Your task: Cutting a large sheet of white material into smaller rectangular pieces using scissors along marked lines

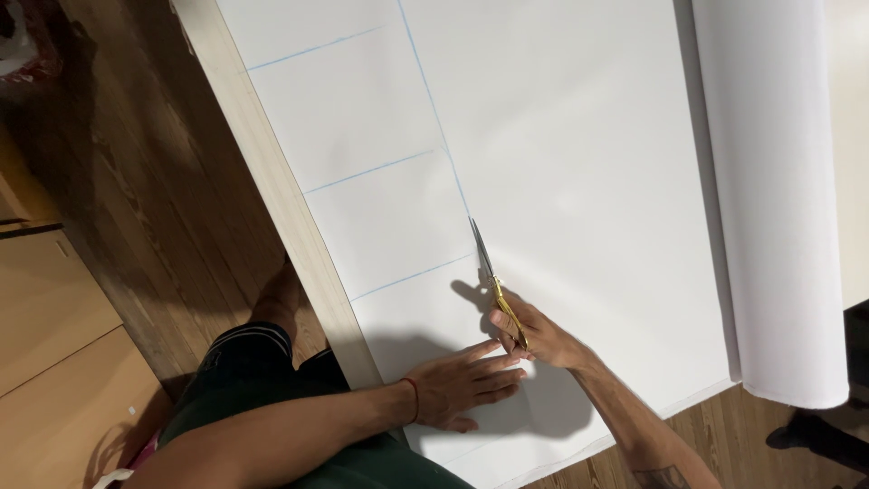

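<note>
White fabric (579, 163) lies spread flat across the worktop (272, 181), marked with pale blue lines (434, 118), one long line running away from the person and several short ones branching off to the worktop's edge. Right on that long line sit the gold-handled scissors (493, 281), blades pointing away along it and, as far as one can tell, nearly closed, with the tips resting at the line. The right hand (534, 335) has its fingers threaded through the handles and curled tight around them, wrist low on the sheet so the blades stay close to the surface. Just beside it, the left hand (462, 380) presses down flat, fingers spread and pointing toward the scissors, seemingly pinning the sheet so it stays taut and does not ride up by the blades. A red thread band (415, 398) circles that wrist. Along the far right lies the rolled remainder of the fabric (778, 199), well apart from both hands. Beyond the worktop's left edge there is wooden flooring (136, 181), and the person's dark shorts (244, 362) and a bare foot (281, 294).
</note>
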